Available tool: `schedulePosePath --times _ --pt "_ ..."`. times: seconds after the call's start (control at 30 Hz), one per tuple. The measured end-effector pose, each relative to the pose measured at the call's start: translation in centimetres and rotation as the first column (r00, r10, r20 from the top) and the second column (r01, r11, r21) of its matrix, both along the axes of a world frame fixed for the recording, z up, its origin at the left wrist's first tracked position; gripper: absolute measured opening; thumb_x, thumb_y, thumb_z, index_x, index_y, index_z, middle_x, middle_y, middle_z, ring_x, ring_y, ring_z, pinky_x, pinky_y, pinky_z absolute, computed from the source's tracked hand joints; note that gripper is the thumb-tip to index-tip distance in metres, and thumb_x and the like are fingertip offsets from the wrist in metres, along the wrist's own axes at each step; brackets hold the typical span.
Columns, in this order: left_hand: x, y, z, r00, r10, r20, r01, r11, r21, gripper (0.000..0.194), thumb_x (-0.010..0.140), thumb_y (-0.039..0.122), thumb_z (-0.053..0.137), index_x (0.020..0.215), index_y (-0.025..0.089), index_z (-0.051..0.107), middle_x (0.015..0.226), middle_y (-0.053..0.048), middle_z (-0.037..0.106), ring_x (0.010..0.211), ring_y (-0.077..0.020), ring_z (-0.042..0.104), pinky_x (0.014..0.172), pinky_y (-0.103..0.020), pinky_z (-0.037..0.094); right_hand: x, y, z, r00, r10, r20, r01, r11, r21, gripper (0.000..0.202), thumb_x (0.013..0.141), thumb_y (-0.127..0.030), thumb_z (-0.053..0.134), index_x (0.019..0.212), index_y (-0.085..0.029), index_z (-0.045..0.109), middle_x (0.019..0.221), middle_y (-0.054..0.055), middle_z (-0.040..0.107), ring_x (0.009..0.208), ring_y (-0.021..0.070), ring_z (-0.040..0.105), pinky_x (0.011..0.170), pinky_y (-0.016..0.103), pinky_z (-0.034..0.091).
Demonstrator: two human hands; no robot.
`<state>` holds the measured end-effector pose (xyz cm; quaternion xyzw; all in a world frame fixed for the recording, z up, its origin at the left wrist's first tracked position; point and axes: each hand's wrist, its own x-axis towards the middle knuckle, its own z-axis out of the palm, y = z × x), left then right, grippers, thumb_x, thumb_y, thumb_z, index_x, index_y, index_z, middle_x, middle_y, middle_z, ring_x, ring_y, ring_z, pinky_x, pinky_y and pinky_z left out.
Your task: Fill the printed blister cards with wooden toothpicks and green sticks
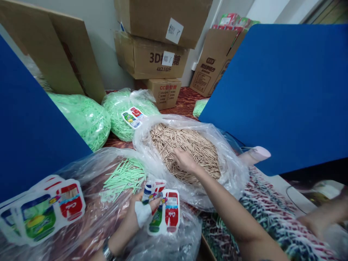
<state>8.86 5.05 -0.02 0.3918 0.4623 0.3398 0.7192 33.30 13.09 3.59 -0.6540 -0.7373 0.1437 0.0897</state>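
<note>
My left hand [139,210], with a white wrap at the base of the thumb and a metal watchband at the wrist, grips printed twin-pouch packets [172,212] with a red cola side and a green lemon side. Over the open clear bag [231,170], my right hand [185,159] has its fingers closed together at the heap of thin brown candy-like sticks [198,145]. Its fingertips touch the heap, and how many sticks they pinch is hidden. Loose pale green sticks [126,175] lie on clear plastic just beyond my left hand.
More printed packets [40,214] lie fanned out at left. Two filled bags of green sticks [84,119] stand behind, one with a packet [133,117] on top. Blue panels [285,94] flank both sides. Cardboard boxes [152,54] are stacked at back. Another person's arm [323,214] shows at right.
</note>
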Motion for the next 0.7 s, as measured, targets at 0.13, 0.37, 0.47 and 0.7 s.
schedulePosePath --times 0.13,0.37,0.47,0.7 --pt "0.6 0.6 0.0 0.999 -0.05 -0.021 0.052 0.995 0.082 0.034 0.065 0.034 0.078 0.088 0.011 0.072 0.081 -0.009 0.077 0.07 -0.0235 0.07 0.066 -0.031 0.055 -1.3 -1.6 0.2 0.384 -0.264 -0.885 0.294 0.943 -0.154 0.036 0.089 -0.058 0.041 0.087 -0.023 0.046 0.062 -0.005 0.048 0.064 0.0146 0.057 0.056 0.026 0.048" --pt "1.2 0.8 1.1 0.996 -0.082 -0.022 0.085 0.973 0.216 0.034 0.072 0.03 0.074 0.099 0.011 0.069 0.083 -0.007 0.074 0.069 -0.0197 0.066 0.066 -0.027 0.052 -7.1 -3.9 3.5 -0.266 -0.172 -0.948 0.288 0.925 -0.249 0.035 0.08 -0.053 0.061 0.091 -0.024 0.046 0.061 -0.009 0.037 0.047 0.0072 0.045 0.049 0.022 0.045" --pt "0.9 0.8 1.2 0.997 -0.061 -0.043 0.071 0.955 0.289 0.034 0.073 0.027 0.073 0.104 0.012 0.068 0.088 -0.006 0.073 0.076 -0.0204 0.065 0.069 -0.027 0.051 -8.8 -4.8 5.1 -0.177 0.009 -0.984 0.353 0.934 -0.055 0.027 0.088 -0.051 0.051 0.09 -0.025 0.044 0.062 -0.008 0.041 0.054 0.0092 0.052 0.059 0.026 0.049" --pt "0.2 0.7 1.8 0.991 -0.037 -0.13 0.089 0.903 0.421 0.025 0.076 0.022 0.07 0.099 0.014 0.068 0.09 -0.006 0.07 0.083 -0.021 0.062 0.077 -0.027 0.048 -10.8 -5.5 4.6 0.214 0.13 -0.968 0.381 0.901 0.205 0.02 0.097 -0.043 0.037 0.092 -0.025 0.044 0.063 -0.005 0.048 0.072 0.0133 0.056 0.083 0.034 0.046"
